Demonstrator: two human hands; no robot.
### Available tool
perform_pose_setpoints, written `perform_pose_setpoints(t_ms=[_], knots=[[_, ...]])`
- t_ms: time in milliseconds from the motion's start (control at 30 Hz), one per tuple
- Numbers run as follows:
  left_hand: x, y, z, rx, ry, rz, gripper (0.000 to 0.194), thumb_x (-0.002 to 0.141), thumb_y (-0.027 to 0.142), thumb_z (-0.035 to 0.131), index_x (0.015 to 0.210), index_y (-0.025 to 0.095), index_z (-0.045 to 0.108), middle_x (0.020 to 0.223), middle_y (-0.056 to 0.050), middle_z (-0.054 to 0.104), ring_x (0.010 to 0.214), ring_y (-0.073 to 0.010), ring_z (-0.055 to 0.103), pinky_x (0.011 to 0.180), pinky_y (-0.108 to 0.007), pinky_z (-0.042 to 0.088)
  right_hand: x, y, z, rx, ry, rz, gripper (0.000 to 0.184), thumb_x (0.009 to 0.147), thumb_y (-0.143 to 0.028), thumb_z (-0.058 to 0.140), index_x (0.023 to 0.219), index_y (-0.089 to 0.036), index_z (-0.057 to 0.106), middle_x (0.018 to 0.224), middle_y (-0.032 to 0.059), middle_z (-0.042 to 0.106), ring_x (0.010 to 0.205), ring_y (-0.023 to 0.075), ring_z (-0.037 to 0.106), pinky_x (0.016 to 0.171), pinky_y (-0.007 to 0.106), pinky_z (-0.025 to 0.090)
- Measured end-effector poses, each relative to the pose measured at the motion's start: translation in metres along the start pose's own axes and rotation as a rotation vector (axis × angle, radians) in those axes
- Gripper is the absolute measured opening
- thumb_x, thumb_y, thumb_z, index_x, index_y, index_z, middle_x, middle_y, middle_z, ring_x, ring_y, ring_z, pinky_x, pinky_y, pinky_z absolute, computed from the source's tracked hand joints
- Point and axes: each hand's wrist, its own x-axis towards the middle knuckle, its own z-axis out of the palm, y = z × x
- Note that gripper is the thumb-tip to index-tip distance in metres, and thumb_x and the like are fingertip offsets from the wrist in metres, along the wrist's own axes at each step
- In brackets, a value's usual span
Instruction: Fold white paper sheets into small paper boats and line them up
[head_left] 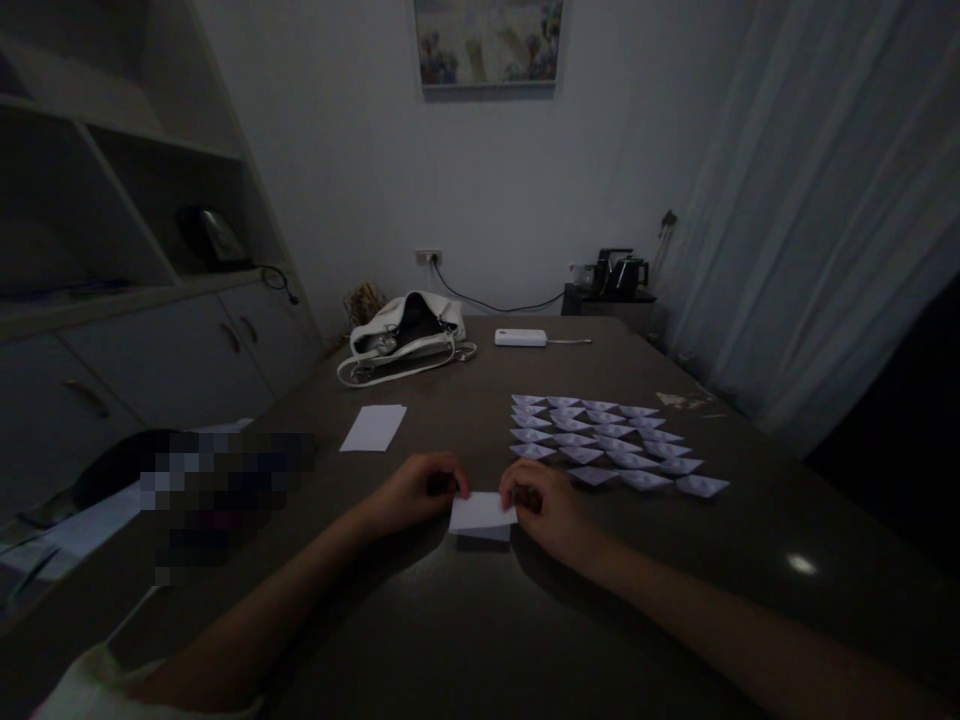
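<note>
A small folded sheet of white paper is held just above the table between my two hands. My left hand pinches its left edge with thumb and fingers. On the opposite edge, my right hand is closed with curled fingers. The lower flap of the paper hangs slightly apart from the upper layer. Rows of folded white paper boats stand to the right, beyond my right hand. A stack of flat white paper lies to the left, past my left hand.
The brown table extends to the far wall. Toward its back are a white handbag and a white power bank with a short cable. Left stands a cabinet; a curtain hangs right. A blurred patch covers something at the left edge.
</note>
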Motion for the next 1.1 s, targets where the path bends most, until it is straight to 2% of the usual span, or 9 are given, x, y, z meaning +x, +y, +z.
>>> perform_pose_setpoints(t_ms=[267,333,433,533,1100], knots=[[-0.001,0.008,-0.003,0.033,0.000,-0.091,0.027,0.072,0.004,0.046,0.087,0.016,0.065,0.086,-0.004,0.065,0.082,-0.0181,0.061,0.073,-0.026,0.046,-0.002,-0.004,0.001,-0.058,-0.081,-0.046,0.035,0.062,0.011,0.046,0.072,-0.016,0.066,0.086,0.0014,0.059,0.062,0.0085,0.050,0.058,0.020,0.038],[-0.001,0.011,-0.003,0.042,0.006,-0.110,0.026,0.076,0.007,0.045,0.088,0.016,0.066,0.086,-0.005,0.066,0.083,-0.0187,0.061,0.075,-0.027,0.046,-0.003,-0.004,0.001,-0.077,-0.090,-0.063,0.035,0.063,0.011,0.048,0.074,-0.016,0.067,0.088,0.0022,0.059,0.066,0.0097,0.052,0.060,0.020,0.039],[-0.001,0.011,-0.002,0.032,0.005,-0.120,0.016,0.082,0.020,0.052,0.089,0.015,0.066,0.083,-0.005,0.065,0.077,-0.0182,0.060,0.069,-0.026,0.046,-0.004,-0.005,0.002,-0.106,-0.089,-0.087,0.034,0.064,0.010,0.048,0.075,-0.016,0.067,0.089,0.0028,0.059,0.071,0.0113,0.054,0.063,0.021,0.040],[-0.001,0.010,-0.001,0.028,0.006,-0.116,0.016,0.081,0.028,0.061,0.090,0.016,0.065,0.082,-0.004,0.064,0.073,-0.0167,0.058,0.064,-0.025,0.045,-0.005,-0.004,0.003,-0.119,-0.091,-0.100,0.035,0.064,0.009,0.048,0.076,-0.017,0.068,0.089,0.0031,0.059,0.076,0.0126,0.056,0.065,0.022,0.041],[-0.002,0.011,-0.001,0.079,-0.021,-0.079,0.016,0.079,0.027,0.065,0.090,0.015,0.065,0.083,-0.002,0.060,0.074,-0.0146,0.055,0.065,-0.024,0.042,-0.006,-0.007,0.002,-0.162,-0.096,-0.089,0.034,0.062,0.009,0.047,0.073,-0.016,0.068,0.089,0.0039,0.061,0.079,0.0136,0.057,0.069,0.023,0.041]])
